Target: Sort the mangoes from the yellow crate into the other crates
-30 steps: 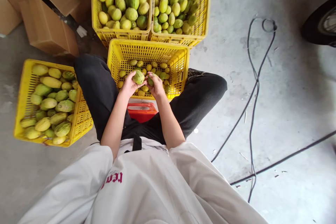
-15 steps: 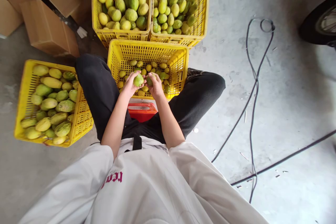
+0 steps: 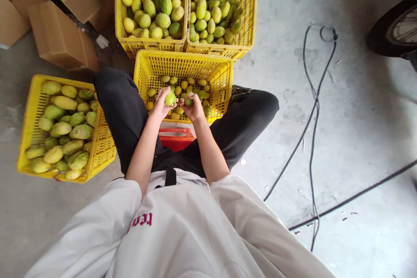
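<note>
View from a head camera, looking down at a seated person's lap and hands. The left hand [image 3: 162, 105] is curled around a pale green fruit [image 3: 170, 97], fingers and thumb pressed on its sides. The right hand [image 3: 193, 108] is closed on a darker, smaller fruit [image 3: 188, 101], mostly hidden by the fingers. Both fruits are held just above the near edge of the middle crate [image 3: 224, 71], a yellow plastic crate between the person's black-trousered knees, with only a thin layer of small fruit in its bottom.

A second ago the left hand's fruit lay broad side up; now it is turned so a narrower end faces the camera, and the two hands sit slightly farther into the crate. The right hand's fruit has sunk deeper into the fist. That suggests the fruits are being rolled and looked over, one in each hand.

Beyond the middle crate stand two full crates [image 3: 182, 43] side by side. To its left, past the knee, is another full crate [image 3: 32, 95]. A red stool [image 3: 176, 138] shows just on the near side of it. Cardboard boxes [image 3: 61, 39] lie beyond and to the left; black cables [image 3: 311, 130] trail on the concrete to the right.
</note>
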A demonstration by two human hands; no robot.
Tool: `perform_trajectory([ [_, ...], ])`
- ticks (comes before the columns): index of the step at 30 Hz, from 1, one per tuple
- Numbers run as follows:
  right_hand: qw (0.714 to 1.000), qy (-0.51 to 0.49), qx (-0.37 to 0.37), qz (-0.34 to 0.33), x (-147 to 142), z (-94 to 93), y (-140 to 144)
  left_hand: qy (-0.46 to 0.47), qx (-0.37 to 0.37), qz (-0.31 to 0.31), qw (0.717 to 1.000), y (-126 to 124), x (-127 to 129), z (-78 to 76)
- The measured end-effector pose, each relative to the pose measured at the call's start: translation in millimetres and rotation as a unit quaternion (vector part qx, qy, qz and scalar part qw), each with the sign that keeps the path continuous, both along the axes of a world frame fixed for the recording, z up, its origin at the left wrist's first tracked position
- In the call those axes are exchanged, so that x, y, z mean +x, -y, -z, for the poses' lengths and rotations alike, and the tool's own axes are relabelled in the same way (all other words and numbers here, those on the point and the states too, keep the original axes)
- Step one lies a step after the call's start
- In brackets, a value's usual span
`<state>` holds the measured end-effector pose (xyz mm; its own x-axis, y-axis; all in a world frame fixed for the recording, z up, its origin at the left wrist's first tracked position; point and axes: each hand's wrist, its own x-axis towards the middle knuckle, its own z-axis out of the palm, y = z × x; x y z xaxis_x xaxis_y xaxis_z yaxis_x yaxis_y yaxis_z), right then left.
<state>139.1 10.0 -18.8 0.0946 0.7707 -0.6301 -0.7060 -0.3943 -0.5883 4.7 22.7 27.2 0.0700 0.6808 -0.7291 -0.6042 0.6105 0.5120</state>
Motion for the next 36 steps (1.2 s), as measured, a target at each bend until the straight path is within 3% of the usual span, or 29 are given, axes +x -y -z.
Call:
perform_trajectory([
  [5, 0.999, 0.026, 0.019, -0.032, -1, 2.1, 1, -0.005, -0.005, -0.005, 1.0, -2, -3, 6.0],
  [13, 0.999, 0.031, 0.007, -0.034, 0, 0.8, 1, 0.036, -0.041, 0.001, 0.999, -2, -2, -2.4],
  [19, 0.999, -0.027, 0.027, -0.033, 4, 1.1, 2, 0.001, -0.046, -0.014, 0.999, -2, 0, 2.9],
  [25, 0.998, -0.065, 0.017, -0.017, 2, 10.5, 0, -0.046, 0.017, 0.036, 0.998, 3, 2, 1.9],
  [29, 0.998, -0.052, 0.023, 0.006, 0, 13.0, 0, -0.065, 0.02, 0.046, 0.997, 6, 3, -0.2],
  [36, 1.0, -0.023, 0.017, -0.013, -2, 11.5, 1, -0.067, 0.01, 0.069, 0.995, 6, 6, 5.4],
])
